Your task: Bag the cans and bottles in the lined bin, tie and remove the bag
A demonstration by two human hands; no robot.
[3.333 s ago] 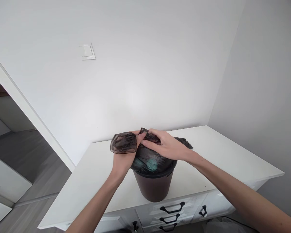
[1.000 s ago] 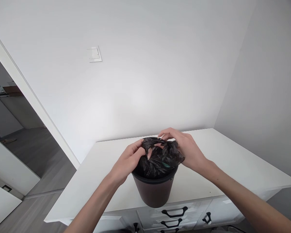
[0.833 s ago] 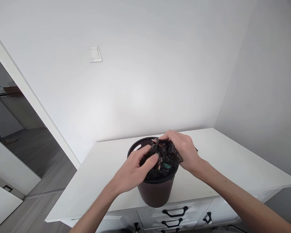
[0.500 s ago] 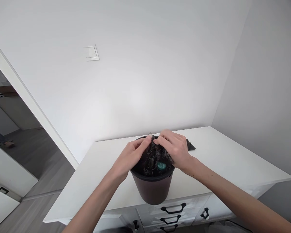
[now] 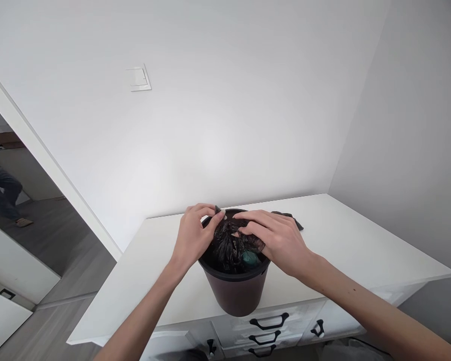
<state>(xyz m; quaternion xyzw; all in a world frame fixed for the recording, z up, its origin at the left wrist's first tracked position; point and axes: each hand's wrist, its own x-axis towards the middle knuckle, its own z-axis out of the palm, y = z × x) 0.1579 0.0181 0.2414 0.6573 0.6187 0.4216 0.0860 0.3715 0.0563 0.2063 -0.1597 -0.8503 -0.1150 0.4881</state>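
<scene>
A dark brown trash can with a black rim stands on the white cabinet top, a black plastic bag bunched up inside it. Something teal shows through or beside the bag's folds, too covered to name. At the can's far left rim, my left hand pinches a bit of the bag between thumb and fingers. My right hand is over the right side of the can, fingers apart and fingertips against or just above the bag; which of the two is unclear.
Behind my right hand lies another piece of black plastic on the white cabinet. Black drawer handles run along its front. A wall rises behind it with a light switch. To the left, a person's legs show through a doorway.
My hands have moved apart: the left went left with its pinch of bag, and the right loosened its fingers. The bag's top has sunk and spread. More of the person in the doorway shows.
</scene>
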